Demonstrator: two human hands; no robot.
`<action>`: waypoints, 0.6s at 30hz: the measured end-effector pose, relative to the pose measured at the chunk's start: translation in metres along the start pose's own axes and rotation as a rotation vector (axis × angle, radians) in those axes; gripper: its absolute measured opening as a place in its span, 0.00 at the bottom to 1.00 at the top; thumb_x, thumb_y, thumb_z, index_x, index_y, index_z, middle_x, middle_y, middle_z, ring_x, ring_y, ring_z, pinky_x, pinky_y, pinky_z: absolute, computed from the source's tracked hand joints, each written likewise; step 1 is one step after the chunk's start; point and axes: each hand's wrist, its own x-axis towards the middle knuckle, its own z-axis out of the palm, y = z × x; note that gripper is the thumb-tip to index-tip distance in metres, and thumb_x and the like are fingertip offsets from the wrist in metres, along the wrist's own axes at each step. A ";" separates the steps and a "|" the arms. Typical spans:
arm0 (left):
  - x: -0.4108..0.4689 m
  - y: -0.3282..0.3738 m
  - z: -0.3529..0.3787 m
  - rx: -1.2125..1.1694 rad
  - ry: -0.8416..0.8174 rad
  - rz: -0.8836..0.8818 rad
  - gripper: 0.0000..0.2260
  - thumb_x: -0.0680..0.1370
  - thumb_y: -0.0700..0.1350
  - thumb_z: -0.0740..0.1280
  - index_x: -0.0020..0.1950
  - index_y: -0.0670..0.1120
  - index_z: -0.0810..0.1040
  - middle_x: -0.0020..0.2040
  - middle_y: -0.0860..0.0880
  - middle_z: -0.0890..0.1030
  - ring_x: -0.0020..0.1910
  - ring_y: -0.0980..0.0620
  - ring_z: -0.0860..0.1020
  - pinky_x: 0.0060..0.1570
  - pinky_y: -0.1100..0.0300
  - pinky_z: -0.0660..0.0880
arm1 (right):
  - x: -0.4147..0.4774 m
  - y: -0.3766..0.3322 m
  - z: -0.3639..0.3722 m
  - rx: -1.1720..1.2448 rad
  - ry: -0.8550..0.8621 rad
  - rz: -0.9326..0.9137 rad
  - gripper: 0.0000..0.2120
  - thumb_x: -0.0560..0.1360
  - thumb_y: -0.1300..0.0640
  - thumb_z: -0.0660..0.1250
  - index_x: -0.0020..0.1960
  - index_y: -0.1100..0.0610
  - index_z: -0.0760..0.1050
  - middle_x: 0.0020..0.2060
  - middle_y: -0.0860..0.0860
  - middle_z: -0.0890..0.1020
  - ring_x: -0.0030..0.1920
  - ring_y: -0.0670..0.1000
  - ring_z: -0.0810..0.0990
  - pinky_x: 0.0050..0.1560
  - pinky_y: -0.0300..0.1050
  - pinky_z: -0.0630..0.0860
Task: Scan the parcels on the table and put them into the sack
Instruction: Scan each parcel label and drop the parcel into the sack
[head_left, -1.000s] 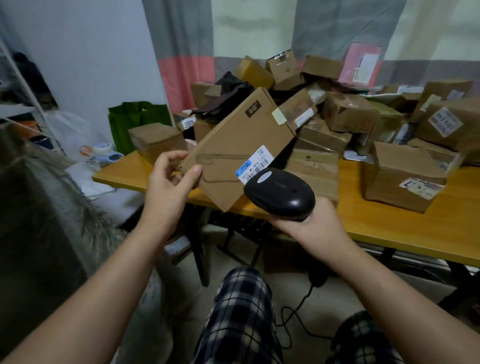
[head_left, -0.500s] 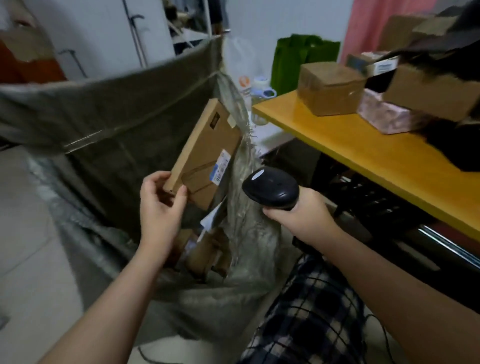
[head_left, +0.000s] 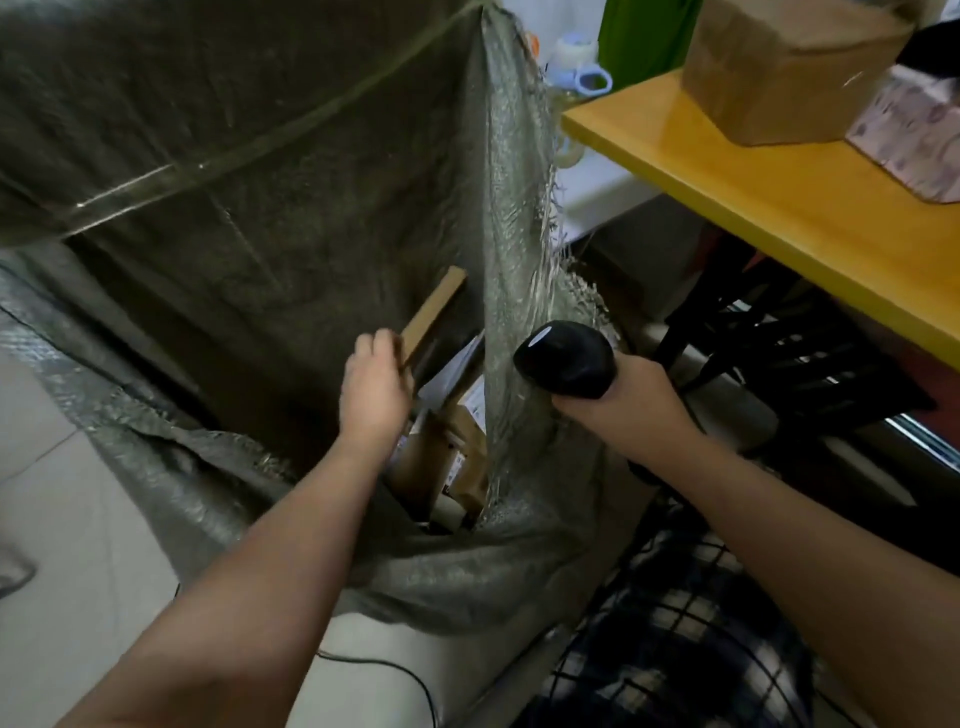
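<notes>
The left hand (head_left: 375, 387) reaches into the open mouth of the grey woven sack (head_left: 249, 218), seen from its back, with its fingers (head_left: 378, 343) curled round the lower end of a flat parcel (head_left: 434, 312). The parcel stands tilted and edge-on against the dark inside of the sack, its upper end leaning toward the sack's right wall. Below it, at the bottom of the sack, lie other cardboard parcels (head_left: 457, 457), some with white labels. The right hand (head_left: 626, 402) is outside the sack, just beside its frayed right edge, and is wrapped tightly round the handle of a black scanner (head_left: 566, 358). On the yellow surface (head_left: 769, 176) at upper right stand a brown box (head_left: 779, 67) and, touching it, a patterned packet (head_left: 914, 130). Checked trousers (head_left: 675, 634) show at the bottom.
</notes>
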 end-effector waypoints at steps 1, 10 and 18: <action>0.010 0.002 0.005 0.058 -0.062 0.015 0.18 0.78 0.39 0.65 0.66 0.45 0.69 0.62 0.44 0.70 0.60 0.46 0.73 0.59 0.49 0.74 | 0.002 0.002 0.001 0.003 0.001 0.014 0.10 0.68 0.51 0.75 0.40 0.44 0.72 0.33 0.39 0.76 0.38 0.44 0.75 0.37 0.41 0.73; 0.023 0.066 0.013 0.284 -0.153 0.350 0.18 0.79 0.48 0.62 0.67 0.43 0.70 0.62 0.42 0.71 0.59 0.42 0.71 0.56 0.48 0.73 | -0.004 0.014 -0.028 0.094 0.163 0.116 0.08 0.68 0.54 0.75 0.42 0.50 0.77 0.33 0.43 0.79 0.36 0.43 0.77 0.38 0.41 0.74; -0.025 0.197 -0.023 0.023 -0.061 0.701 0.15 0.79 0.48 0.63 0.64 0.46 0.74 0.58 0.45 0.75 0.58 0.43 0.72 0.56 0.49 0.71 | -0.073 0.007 -0.122 0.083 0.475 0.043 0.11 0.67 0.57 0.76 0.37 0.46 0.74 0.31 0.39 0.77 0.35 0.29 0.75 0.32 0.24 0.68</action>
